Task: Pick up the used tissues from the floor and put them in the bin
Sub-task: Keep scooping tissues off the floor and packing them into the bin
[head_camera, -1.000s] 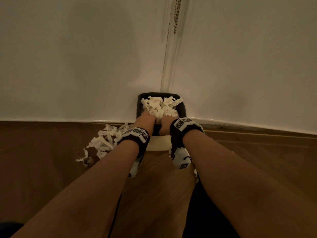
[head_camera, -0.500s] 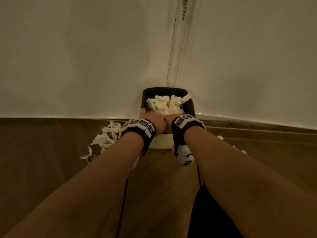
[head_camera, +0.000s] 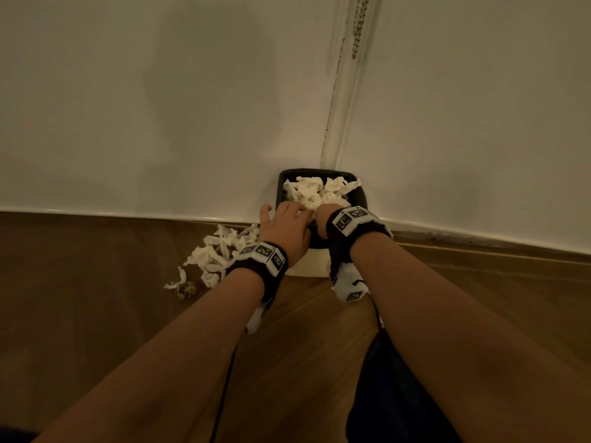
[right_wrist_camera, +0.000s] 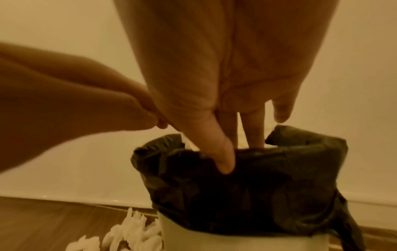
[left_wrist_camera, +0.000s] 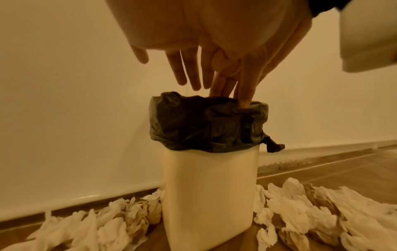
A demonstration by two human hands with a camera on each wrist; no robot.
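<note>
Working at our bin (head_camera: 314, 263), mid-frame against the wall corner (head_camera: 329, 123).
Our right hand (head_camera: 320, 215) pinches the black bag (head_camera: 359, 199) at its near rim, thumb outside, fingers inside; our left hand (head_camera: 284, 227) hangs spread, fingers straight, over the paper (head_camera: 311, 193) heaped inside. Scraps (head_camera: 217, 254) lie on the floor (head_camera: 96, 314), left.

Bare forearms here. Behind the left hand (head_camera: 284, 228), a black fabric wrist strap (head_camera: 252, 273) carries a white block printed with black square markers (head_camera: 263, 252). It's the same kit behind the right hand (right_wrist_camera: 236, 68), with a white camera housing (head_camera: 348, 286) slung underneath. A thin black cable (head_camera: 224, 388) runs off the left wrist, and there's dark navy clothing (head_camera: 399, 394) below.
</note>
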